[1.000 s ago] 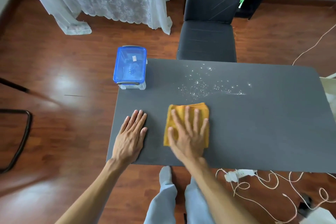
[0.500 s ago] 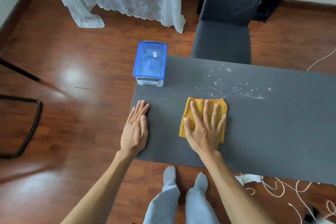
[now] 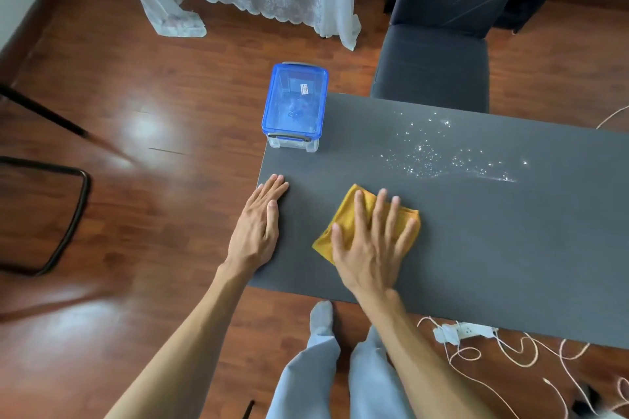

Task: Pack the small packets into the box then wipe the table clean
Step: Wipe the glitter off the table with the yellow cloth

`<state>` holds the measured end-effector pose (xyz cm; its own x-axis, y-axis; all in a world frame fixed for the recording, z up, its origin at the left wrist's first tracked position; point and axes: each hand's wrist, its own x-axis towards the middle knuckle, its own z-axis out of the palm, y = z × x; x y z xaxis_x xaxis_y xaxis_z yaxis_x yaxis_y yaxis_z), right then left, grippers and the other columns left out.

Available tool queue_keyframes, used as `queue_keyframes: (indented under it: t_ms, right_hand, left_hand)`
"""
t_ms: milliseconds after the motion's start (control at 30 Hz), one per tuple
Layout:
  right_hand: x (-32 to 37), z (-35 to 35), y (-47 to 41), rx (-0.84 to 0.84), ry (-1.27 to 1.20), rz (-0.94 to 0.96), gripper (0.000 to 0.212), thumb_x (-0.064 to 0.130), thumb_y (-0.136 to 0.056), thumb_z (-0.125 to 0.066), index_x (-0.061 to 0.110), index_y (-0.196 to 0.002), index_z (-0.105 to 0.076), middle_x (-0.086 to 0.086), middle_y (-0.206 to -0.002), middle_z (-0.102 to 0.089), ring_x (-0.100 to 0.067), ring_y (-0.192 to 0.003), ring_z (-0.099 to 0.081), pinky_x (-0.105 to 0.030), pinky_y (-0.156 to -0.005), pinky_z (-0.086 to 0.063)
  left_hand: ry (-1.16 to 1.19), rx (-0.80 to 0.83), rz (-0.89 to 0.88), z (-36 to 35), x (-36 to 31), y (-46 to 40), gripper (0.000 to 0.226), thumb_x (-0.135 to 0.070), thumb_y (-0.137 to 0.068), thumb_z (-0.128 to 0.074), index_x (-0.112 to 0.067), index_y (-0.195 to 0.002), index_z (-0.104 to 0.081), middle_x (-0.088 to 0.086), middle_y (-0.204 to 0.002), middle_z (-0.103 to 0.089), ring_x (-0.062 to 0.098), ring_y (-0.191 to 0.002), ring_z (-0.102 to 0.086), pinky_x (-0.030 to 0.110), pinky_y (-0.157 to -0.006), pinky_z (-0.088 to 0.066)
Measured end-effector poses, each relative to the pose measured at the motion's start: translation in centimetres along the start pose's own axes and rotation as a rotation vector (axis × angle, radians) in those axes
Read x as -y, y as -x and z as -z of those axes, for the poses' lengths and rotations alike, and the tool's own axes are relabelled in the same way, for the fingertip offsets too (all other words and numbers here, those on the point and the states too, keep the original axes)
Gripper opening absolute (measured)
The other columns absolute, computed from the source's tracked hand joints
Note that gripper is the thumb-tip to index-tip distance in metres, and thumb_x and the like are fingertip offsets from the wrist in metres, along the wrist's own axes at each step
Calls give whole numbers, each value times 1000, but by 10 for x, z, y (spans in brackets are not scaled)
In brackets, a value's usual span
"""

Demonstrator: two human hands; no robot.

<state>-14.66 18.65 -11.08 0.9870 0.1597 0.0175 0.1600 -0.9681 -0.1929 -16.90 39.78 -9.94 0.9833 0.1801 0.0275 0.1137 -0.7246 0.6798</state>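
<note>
Box (image 3: 294, 105) lidded, packing seems done; right hand (image 3: 371, 241), fingers spread flat, presses cloth (image 3: 343, 214); spill (image 3: 435, 153) at 1 o'clock unwiped; left hand (image 3: 258, 224) flat, fingers together, on surface (image 3: 510, 248).

Left hand (image 3: 256, 226) flat, palm down, fingers straight and together, forearm reaching in from lower left. Right hand (image 3: 369, 248) just to its right, palm down, fingers spread and pressing, forearm bare.

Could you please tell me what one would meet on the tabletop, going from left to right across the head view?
Left hand resting flat at the table's edge → clear plastic box with a blue lid → right hand pressing flat on the folded yellow cloth → scattered white specks on the dark grey table.
</note>
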Motion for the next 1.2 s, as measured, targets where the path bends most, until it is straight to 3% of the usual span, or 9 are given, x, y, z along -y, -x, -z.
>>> queue_keyframes:
  t_ms: [133, 267, 400, 533, 667, 867, 1000, 1067, 1200]
  right_hand:
    - [74, -26, 45, 46, -69, 250, 78, 64, -96, -44, 21, -160, -32, -15, -170, -20, -37, -159, -10, -68, -124, -7]
    - [41, -20, 42, 82, -95, 370, 79, 77, -94, -38, 35, -160, -29, -2, -172, -20, -26, -160, -11, -62, -126, -11]
    - [-76, 8, 6, 43, 33, 165, 76, 74, -95, -37, 35, -160, -31, -3, -170, -27, -28, -157, -21, -60, -126, -14]
    - [-198, 44, -11, 92, 61, -20, 75, 71, -98, -27, 27, -158, -37, -17, -168, -25, -40, -155, -21, -65, -123, -18]
    - [-146, 28, -7, -37, 36, -259, 67, 55, -101, -35, 18, -155, -43, -22, -165, -29, -43, -153, -26, -66, -120, -21]
    - [22, -8, 11, 2, -72, 121, 74, 56, -98, -44, 19, -161, -31, -19, -169, -21, -39, -158, -15, -62, -126, -13]
    - [-13, -4, -1, 99, -91, 497, 71, 61, -95, -45, 34, -160, -31, -2, -171, -21, -25, -159, -16, -57, -124, -21]
    - [-66, 8, -31, 76, -42, 379, 69, 62, -95, -44, 37, -158, -34, 0, -170, -24, -25, -158, -20, -57, -123, -22]
    - [-151, 30, -55, 34, 61, -65, 72, 64, -96, -34, 30, -159, -33, -7, -169, -28, -33, -156, -24, -60, -123, -18]
  left_hand:
    - [66, -9, 24, 2, 2, -1, 51, -17, -104, -16, -5, -142, -49, 4, -152, -43, 10, -147, -27, 26, -122, -15]
    - [42, 0, 21, 2, 4, -1, 51, -17, -104, -16, -4, -142, -48, 5, -152, -42, 11, -147, -27, 26, -122, -15]
    - [-16, 9, -6, 0, 5, -1, 51, -17, -104, -16, -4, -144, -46, 6, -154, -40, 13, -148, -26, 26, -123, -13]
    - [-61, 12, -18, -2, 6, -2, 55, -23, -104, -13, -5, -145, -44, 7, -155, -39, 13, -148, -25, 30, -123, -14]
    - [-169, 20, -26, -9, 7, -3, 55, -23, -104, -12, -6, -149, -38, 5, -158, -34, 12, -149, -20, 29, -124, -11]
    - [-220, 29, -34, -9, 7, -4, 54, -22, -103, -14, -5, -149, -36, 5, -158, -33, 12, -150, -20, 29, -124, -11]
    - [-263, 54, -70, -8, 8, 0, 53, -22, -103, -16, -5, -151, -32, 3, -159, -28, 12, -151, -16, 30, -124, -10]
    - [-271, 38, -62, -8, 6, 0, 53, -23, -103, -17, -5, -150, -34, 4, -159, -30, 13, -150, -18, 32, -124, -12]
    - [-283, 17, -53, -10, -1, -2, 54, -23, -100, -22, -2, -147, -40, 9, -156, -36, 18, -149, -24, 39, -123, -18]
